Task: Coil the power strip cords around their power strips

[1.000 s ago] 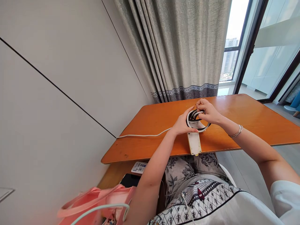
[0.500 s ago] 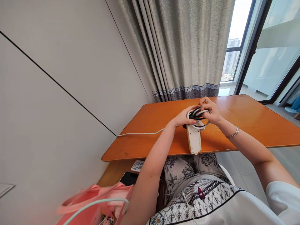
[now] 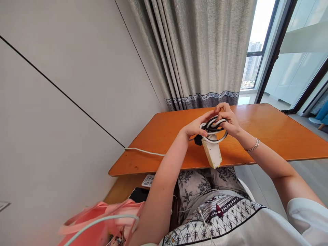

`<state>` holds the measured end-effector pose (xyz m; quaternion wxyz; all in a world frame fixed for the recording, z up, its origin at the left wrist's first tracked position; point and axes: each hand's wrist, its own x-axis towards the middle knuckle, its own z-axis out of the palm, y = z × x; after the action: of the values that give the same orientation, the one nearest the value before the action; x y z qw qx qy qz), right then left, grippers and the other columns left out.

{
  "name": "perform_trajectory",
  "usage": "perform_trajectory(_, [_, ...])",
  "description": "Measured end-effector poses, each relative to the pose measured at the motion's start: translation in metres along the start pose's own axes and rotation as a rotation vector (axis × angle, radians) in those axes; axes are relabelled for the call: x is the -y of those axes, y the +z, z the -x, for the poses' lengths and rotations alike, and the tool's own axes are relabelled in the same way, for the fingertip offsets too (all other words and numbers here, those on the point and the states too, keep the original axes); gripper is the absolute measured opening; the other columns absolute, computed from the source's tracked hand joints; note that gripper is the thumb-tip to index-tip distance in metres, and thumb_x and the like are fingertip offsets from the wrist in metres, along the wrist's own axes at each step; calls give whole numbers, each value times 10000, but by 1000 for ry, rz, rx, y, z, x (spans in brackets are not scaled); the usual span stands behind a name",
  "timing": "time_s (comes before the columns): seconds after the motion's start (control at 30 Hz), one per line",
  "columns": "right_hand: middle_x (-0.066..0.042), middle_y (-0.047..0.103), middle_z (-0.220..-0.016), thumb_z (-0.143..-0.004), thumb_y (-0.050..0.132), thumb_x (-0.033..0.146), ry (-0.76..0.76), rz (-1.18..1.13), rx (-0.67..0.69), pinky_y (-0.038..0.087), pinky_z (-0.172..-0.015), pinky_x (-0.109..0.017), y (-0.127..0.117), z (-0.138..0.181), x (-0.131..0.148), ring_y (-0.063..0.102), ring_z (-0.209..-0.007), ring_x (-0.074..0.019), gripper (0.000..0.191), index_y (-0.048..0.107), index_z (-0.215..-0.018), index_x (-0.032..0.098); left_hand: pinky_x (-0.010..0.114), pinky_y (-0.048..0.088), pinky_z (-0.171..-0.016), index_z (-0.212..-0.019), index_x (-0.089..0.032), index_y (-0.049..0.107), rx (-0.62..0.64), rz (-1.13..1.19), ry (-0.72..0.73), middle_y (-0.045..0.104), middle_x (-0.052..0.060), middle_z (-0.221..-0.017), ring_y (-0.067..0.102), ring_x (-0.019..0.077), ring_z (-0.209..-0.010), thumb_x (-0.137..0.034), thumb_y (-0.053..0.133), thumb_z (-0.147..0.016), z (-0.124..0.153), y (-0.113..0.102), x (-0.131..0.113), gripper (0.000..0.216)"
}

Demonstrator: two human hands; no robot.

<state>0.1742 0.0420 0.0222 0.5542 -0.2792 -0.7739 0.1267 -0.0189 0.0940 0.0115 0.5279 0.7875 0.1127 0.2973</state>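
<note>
Both my hands hold a coil of white and black cable (image 3: 214, 127) above the orange wooden table (image 3: 269, 130). My left hand (image 3: 196, 127) grips the coil's left side with its fingers curled round it. On the coil's right side my right hand (image 3: 229, 119) pinches the loops. A white power strip (image 3: 212, 152) hangs tilted below the coil, lifted off the table. A black plug (image 3: 197, 139) shows just under my left hand. The white cord (image 3: 143, 151) trails left across the table to the wall.
A grey curtain (image 3: 200, 51) hangs behind the table, with a window and glass door to the right. A lower shelf holds a card (image 3: 148, 180) and a dark phone (image 3: 139, 194). A pink bag (image 3: 102, 222) with a pale cable sits at bottom left.
The coil and both hands have risen a little. The power strip has lifted off the table and now hangs tilted. The trailing cord has shifted.
</note>
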Motion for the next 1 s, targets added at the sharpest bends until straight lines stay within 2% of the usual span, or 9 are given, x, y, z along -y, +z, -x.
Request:
perform_trajectory(0.13, [-102,587,-988,-627,547,242,34,251,-29,389,-908,-520,-3,8,-2,480,-1066,-337,81,550,-551,213,450,434,-1097,-1394,-223,573,0,-39,4,578,145,-1427,522,382,-1335,-596,916,-438,-2,8,2,1082])
perform_trajectory(0.3, [-100,572,-865,-662,516,255,14,364,-31,408,-815,-488,-6,17,-14,516,-974,-323,110,583,-582,222,450,447,-1067,-1357,-202,584,-2,-215,15,624,119,-1346,566,351,-1264,-540,899,-517,-4,17,-4,958])
perform_trajectory(0.47, [-100,556,-990,-605,560,254,-105,486,-43,343,-905,-545,-5,14,-15,464,-1049,-353,75,557,-539,218,388,496,-941,-1165,-158,661,37,-465,22,683,90,-1137,622,290,-1056,-436,864,-603,-9,22,-20,659])
perform_trajectory(0.63, [-88,528,-997,-588,580,228,-162,492,-42,293,-931,-540,-2,12,-7,452,-1014,-329,87,544,-512,203,326,495,-824,-1035,-148,654,62,-513,-31,668,46,-993,606,222,-904,-371,798,-651,-9,26,-21,467])
perform_trajectory(0.73, [-80,528,-1002,-616,582,231,-113,454,69,286,-940,-520,-7,6,5,449,-1020,-311,108,557,-517,196,314,487,-764,-982,-152,652,53,-545,-109,648,18,-919,598,203,-843,-353,788,-639,-11,28,-19,421])
perform_trajectory(0.83, [-71,534,-985,-637,590,238,-65,401,294,287,-955,-504,-15,-7,17,460,-999,-280,141,542,-517,183,328,495,-756,-932,-147,656,89,-553,-163,641,11,-872,610,215,-836,-359,807,-618,-13,27,-17,408])
perform_trajectory(0.9, [-63,525,-945,-665,584,249,-12,324,419,335,-916,-465,-19,-17,21,478,-939,-242,184,507,-514,177,356,507,-813,-941,-145,662,75,-534,-145,658,26,-918,625,241,-902,-383,832,-598,-14,26,-16,451])
perform_trajectory(1.0, [-46,512,-857,-752,588,321,117,201,476,401,-772,-370,-21,-26,20,492,-799,-178,288,474,-528,181,408,499,-927,-985,-146,680,15,-474,-90,681,62,-1023,621,288,-1037,-434,853,-590,-15,24,-11,519])
